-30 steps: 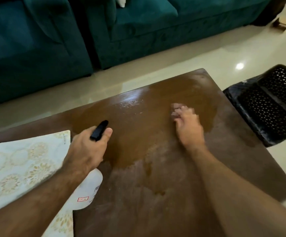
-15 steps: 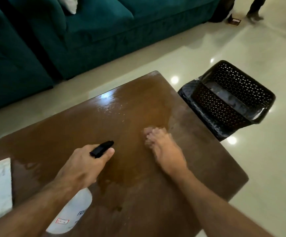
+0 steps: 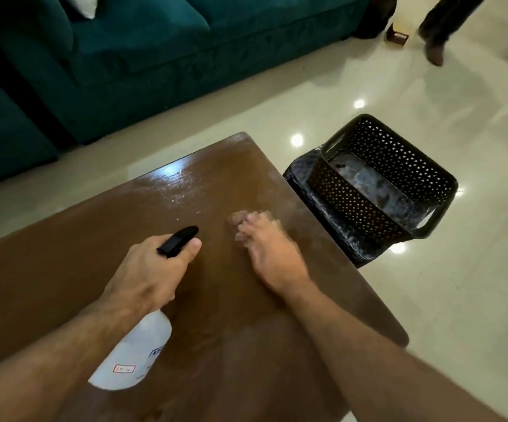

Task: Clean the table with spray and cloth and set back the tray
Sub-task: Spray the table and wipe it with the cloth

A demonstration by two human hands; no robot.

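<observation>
Brown wooden table (image 3: 64,254), its glossy top streaked with pale wet smears beyond the hands, where light glares off it. The right hand (image 3: 272,254), blurred, lies on the top near the far right edge. Cream tiled floor (image 3: 459,300) carries a black perforated basket (image 3: 383,184), right of that hand.

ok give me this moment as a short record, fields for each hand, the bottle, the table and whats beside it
left hand: grips the neck of the spray bottle, thumb by the black nozzle
right hand: blurred, palm down on the table; no cloth can be made out under it
bottle: white, tilted, nozzle aimed over the tabletop
table: brown wood, glossy wet patches toward the far edge
basket: black, perforated, sits on a dark stool past the table's right edge
sofa: teal, beyond the table
</observation>
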